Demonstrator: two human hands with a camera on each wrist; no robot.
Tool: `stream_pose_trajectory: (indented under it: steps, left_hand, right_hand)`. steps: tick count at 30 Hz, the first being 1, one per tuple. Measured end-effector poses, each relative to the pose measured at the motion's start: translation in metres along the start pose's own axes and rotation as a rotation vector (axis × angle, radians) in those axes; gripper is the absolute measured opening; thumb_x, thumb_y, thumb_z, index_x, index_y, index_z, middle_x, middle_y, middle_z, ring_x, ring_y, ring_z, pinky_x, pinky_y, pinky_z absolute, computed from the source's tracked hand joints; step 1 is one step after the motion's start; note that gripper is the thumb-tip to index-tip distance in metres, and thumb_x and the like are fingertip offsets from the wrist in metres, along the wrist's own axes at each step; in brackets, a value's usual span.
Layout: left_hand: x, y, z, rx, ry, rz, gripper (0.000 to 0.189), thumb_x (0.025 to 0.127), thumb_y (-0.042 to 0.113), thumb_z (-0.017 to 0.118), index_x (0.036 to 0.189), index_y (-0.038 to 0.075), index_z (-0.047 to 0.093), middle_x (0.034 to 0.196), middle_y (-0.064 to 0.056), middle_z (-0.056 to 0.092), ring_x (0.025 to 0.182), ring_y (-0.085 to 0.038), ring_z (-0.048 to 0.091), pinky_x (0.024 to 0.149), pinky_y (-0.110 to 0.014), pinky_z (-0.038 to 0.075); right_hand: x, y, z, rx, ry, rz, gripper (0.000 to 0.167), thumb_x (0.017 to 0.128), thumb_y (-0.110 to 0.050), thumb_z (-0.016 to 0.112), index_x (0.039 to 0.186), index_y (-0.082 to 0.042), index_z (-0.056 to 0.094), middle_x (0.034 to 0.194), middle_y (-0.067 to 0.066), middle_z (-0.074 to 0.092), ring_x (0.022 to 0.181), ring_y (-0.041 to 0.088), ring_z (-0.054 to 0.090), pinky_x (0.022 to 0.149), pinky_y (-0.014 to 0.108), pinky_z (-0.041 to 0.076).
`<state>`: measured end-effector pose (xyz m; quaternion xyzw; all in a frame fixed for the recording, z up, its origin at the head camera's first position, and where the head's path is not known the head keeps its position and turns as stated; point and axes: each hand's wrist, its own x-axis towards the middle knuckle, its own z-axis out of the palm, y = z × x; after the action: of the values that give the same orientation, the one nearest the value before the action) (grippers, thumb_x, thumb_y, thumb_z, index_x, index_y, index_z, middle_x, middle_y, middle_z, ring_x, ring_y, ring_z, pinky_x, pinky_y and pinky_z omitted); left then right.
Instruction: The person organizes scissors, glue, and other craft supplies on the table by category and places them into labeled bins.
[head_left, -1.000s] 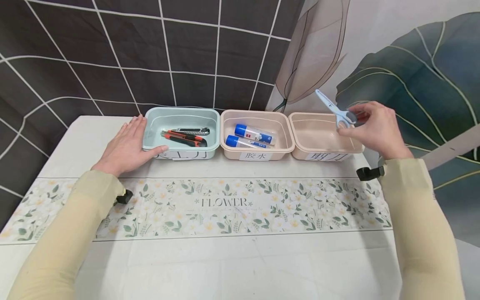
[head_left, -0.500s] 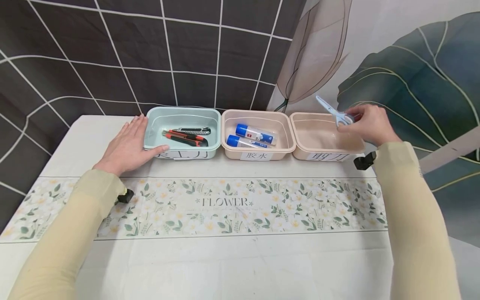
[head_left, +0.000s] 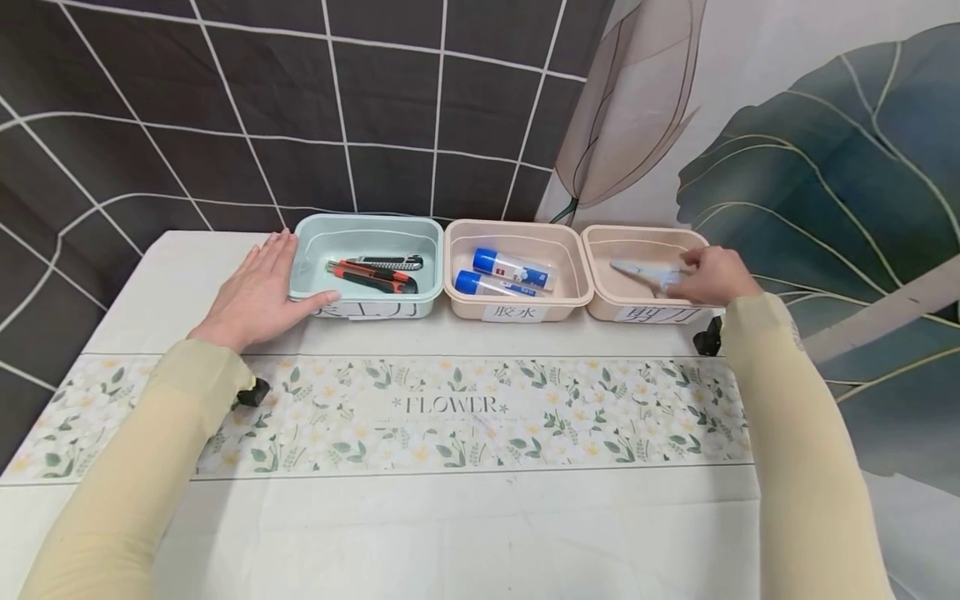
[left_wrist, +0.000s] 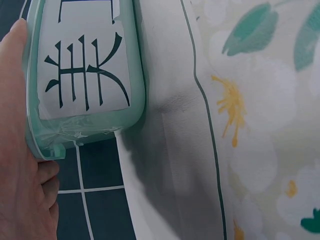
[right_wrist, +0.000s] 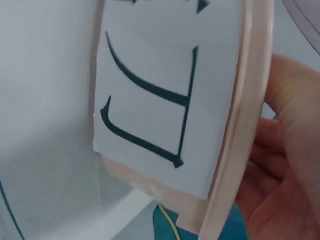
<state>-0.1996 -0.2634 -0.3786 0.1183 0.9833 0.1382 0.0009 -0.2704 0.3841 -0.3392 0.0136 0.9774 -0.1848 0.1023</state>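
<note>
My right hand (head_left: 712, 275) reaches over the right rim of the right-hand pink bin (head_left: 626, 237) and pinches light blue scissors (head_left: 647, 272) by the handles. The blades point left inside the bin, low over its floor. In the right wrist view, that bin's label (right_wrist: 150, 90) hides the scissors. My left hand (head_left: 251, 292) rests against the left side of the pale blue bin (head_left: 367, 223), fingers straight and thumb along its front rim. Red-and-black (head_left: 375, 277) and grey-and-black utility knives (head_left: 390, 262) lie in this bin.
Between those bins, the middle pink bin (head_left: 517, 230) holds two clear glue tubes (head_left: 513, 268) with blue caps. All three stand in a row at the table's back edge. A floral band (head_left: 480, 425) crosses the white tablecloth (head_left: 465, 533); a dark gridded curtain (head_left: 262, 100) hangs behind.
My right hand has moved left and down, bringing the scissors from above the right-hand bin down into it. My left hand stays against the blue bin.
</note>
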Motion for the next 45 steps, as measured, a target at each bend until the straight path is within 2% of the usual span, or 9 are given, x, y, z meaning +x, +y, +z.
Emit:
stream_pose_trajectory:
  steps: [3,6,10,14,19,25,34,40,45]
  left_hand:
    - [-0.001,0.000,0.000,0.001,-0.002,-0.002,0.113,0.094,0.074,0.047,0.159,-0.009,0.003,0.165,-0.029,0.004,0.153,-0.040,0.001,0.124,-0.047,-0.002]
    - [0.000,0.000,-0.001,0.001,-0.003,-0.002,0.114,0.094,0.074,0.047,0.159,-0.009,0.003,0.165,-0.029,0.004,0.153,-0.040,0.001,0.124,-0.047,-0.002]
    - [0.000,-0.001,-0.002,0.001,0.003,0.001,0.114,0.094,0.073,0.047,0.159,-0.010,0.003,0.165,-0.029,0.004,0.153,-0.039,0.001,0.124,-0.047,-0.002]
    - [-0.001,-0.002,-0.002,0.002,0.001,-0.002,0.113,0.094,0.073,0.047,0.158,-0.010,0.004,0.165,-0.029,0.004,0.153,-0.039,0.001,0.124,-0.047,-0.002]
    - [-0.001,-0.002,-0.001,0.003,-0.001,-0.003,0.113,0.094,0.073,0.047,0.159,-0.010,0.004,0.165,-0.029,0.004,0.153,-0.040,0.002,0.124,-0.047,-0.002]
    - [-0.002,-0.003,-0.002,0.006,-0.008,-0.006,0.114,0.094,0.074,0.047,0.159,-0.009,0.003,0.165,-0.029,0.003,0.153,-0.040,0.001,0.124,-0.047,-0.002]
    - [-0.002,-0.003,-0.005,0.014,-0.016,-0.003,0.114,0.094,0.074,0.046,0.159,-0.009,0.004,0.165,-0.029,0.004,0.153,-0.040,0.001,0.124,-0.047,-0.002]
    - [-0.002,-0.002,-0.005,0.016,-0.017,-0.006,0.114,0.094,0.074,0.046,0.159,-0.008,0.001,0.166,-0.028,0.002,0.153,-0.039,-0.001,0.124,-0.047,-0.003]
    - [-0.004,-0.003,-0.003,0.001,0.018,0.005,0.113,0.094,0.073,0.049,0.161,-0.003,-0.001,0.167,-0.025,0.002,0.154,-0.036,-0.001,0.124,-0.049,-0.003]
  right_hand:
    - [-0.002,-0.006,-0.003,0.021,0.002,0.024,0.094,0.088,-0.044,0.079,0.155,0.005,0.035,0.142,0.037,0.042,0.116,0.049,0.045,0.099,0.068,0.044]
    - [-0.006,-0.018,-0.012,0.060,0.037,0.014,0.093,0.090,-0.056,0.072,0.156,-0.001,0.038,0.147,0.033,0.042,0.121,0.048,0.042,0.098,0.068,0.044]
    - [-0.015,-0.045,-0.030,0.117,0.148,-0.113,0.081,0.094,-0.055,0.067,0.152,-0.002,0.047,0.151,0.026,0.045,0.129,0.046,0.043,0.104,0.068,0.040]
    - [-0.025,-0.080,-0.037,0.152,0.239,-0.229,0.071,0.094,-0.050,0.069,0.149,-0.007,0.054,0.152,0.017,0.048,0.137,0.042,0.043,0.111,0.063,0.036]
    - [-0.036,-0.121,-0.031,0.164,0.267,-0.323,0.064,0.095,-0.044,0.070,0.149,-0.014,0.055,0.151,0.010,0.050,0.142,0.036,0.040,0.115,0.060,0.033]
    - [-0.039,-0.154,-0.016,0.076,0.307,-0.449,0.060,0.096,-0.033,0.072,0.148,-0.010,0.055,0.146,0.012,0.056,0.138,0.032,0.047,0.114,0.055,0.035]
    - [-0.032,-0.164,0.020,0.028,0.274,-0.485,0.066,0.097,-0.036,0.070,0.152,-0.006,0.048,0.153,0.014,0.048,0.142,0.035,0.041,0.118,0.052,0.030]
    - [-0.036,-0.164,0.045,-0.081,0.240,-0.481,0.090,0.092,-0.060,0.066,0.160,-0.009,0.034,0.164,0.014,0.029,0.151,0.034,0.022,0.121,0.054,0.021]
    - [-0.052,-0.159,0.067,-0.198,0.248,-0.473,0.105,0.086,-0.077,0.057,0.164,-0.014,0.025,0.169,0.011,0.012,0.155,0.030,0.004,0.122,0.057,0.014]
